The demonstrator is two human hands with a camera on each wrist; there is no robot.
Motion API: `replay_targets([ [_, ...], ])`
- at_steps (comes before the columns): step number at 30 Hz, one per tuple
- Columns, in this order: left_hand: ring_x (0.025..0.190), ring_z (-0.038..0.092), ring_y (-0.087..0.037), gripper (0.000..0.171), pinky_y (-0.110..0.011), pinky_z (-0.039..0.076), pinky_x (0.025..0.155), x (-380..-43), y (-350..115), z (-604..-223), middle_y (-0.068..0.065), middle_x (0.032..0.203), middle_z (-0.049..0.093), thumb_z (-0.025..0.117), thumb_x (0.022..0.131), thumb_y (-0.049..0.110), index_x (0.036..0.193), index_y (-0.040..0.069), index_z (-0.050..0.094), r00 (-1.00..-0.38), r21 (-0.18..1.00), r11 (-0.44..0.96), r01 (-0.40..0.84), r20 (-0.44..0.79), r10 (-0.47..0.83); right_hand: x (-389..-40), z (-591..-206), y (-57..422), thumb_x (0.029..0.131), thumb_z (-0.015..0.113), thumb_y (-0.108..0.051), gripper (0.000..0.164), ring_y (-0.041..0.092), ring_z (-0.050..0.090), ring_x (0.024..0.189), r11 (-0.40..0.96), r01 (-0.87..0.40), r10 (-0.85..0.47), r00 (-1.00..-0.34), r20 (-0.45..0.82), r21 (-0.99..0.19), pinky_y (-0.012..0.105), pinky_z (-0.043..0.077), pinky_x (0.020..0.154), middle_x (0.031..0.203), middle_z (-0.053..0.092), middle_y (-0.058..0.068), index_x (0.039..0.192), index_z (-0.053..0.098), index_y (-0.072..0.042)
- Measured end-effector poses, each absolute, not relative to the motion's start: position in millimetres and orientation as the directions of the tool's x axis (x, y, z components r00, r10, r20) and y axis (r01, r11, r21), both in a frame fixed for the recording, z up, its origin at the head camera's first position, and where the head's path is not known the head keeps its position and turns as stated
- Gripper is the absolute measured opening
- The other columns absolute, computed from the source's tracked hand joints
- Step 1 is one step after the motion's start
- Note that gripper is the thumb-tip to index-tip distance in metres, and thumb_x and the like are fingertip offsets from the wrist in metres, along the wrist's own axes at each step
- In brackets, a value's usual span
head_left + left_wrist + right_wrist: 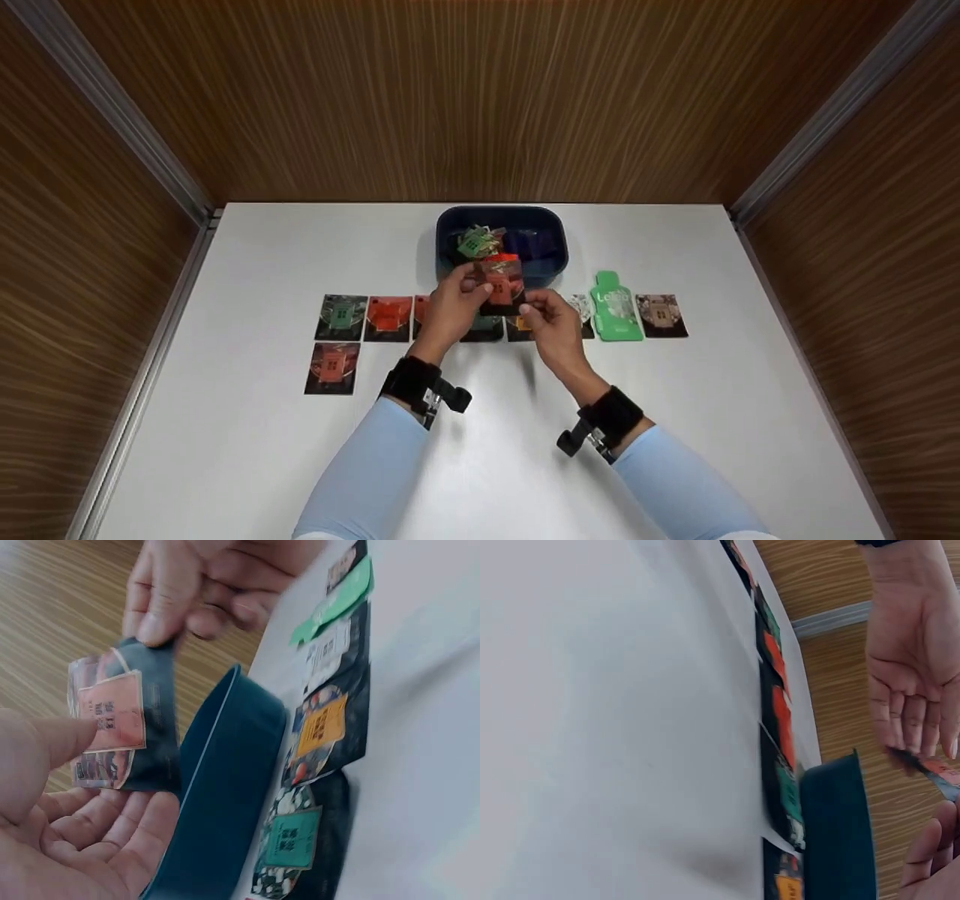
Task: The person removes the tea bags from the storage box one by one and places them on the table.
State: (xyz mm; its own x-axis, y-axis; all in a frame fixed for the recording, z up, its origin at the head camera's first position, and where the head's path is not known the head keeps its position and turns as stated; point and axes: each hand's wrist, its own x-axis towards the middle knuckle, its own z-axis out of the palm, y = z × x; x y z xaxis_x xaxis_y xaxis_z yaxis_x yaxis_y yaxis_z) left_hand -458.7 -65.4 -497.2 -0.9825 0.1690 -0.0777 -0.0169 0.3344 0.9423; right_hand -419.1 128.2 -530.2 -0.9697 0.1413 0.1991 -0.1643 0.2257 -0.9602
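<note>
Head view: left hand (pixel 450 306) and right hand (pixel 559 330), fingers (pixel 546 298) in a pinch on a red-labelled packet (pixel 502 289).

From high up, the head view faces forward and down; both closer wrist views share the packet (pixel 127 716).

A white desk (pixel 480 480) spreads beneath the hands and to either side of them, with a faint narrow shadow (pixel 529 371) on it between the wrists. Beyond the hands, at the desk's far edge, rises a brown wood-grain back panel (pixel 480 105). Similar panels stand well apart from the hands, the left panel (pixel 82 225) and the right panel (pixel 870 225). Grey rails run up both far corners, a left rail (pixel 112 97) and a right rail (pixel 839 97). The right wrist view shows streaked wood and a grey rail passing behind the hands.
</note>
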Motion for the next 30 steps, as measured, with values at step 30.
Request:
replay_targets([
  [30,0.076,0.065,-0.019,0.016,-0.031,0.047,0.066,-402,-164,-548,-0.007,0.092,0.077,0.069,0.099,0.013,0.107,0.005,0.08,-0.971,0.735,0.669,-0.113,-0.224,0.082,-383,-579,127,0.101,0.071,-0.023,0.016,0.012,0.058,0.064,0.475,0.104,0.081,-0.994,-0.074,-0.874,0.026,0.044,0.061,0.073,0.066,-0.002,0.094,0.077,-0.009],
])
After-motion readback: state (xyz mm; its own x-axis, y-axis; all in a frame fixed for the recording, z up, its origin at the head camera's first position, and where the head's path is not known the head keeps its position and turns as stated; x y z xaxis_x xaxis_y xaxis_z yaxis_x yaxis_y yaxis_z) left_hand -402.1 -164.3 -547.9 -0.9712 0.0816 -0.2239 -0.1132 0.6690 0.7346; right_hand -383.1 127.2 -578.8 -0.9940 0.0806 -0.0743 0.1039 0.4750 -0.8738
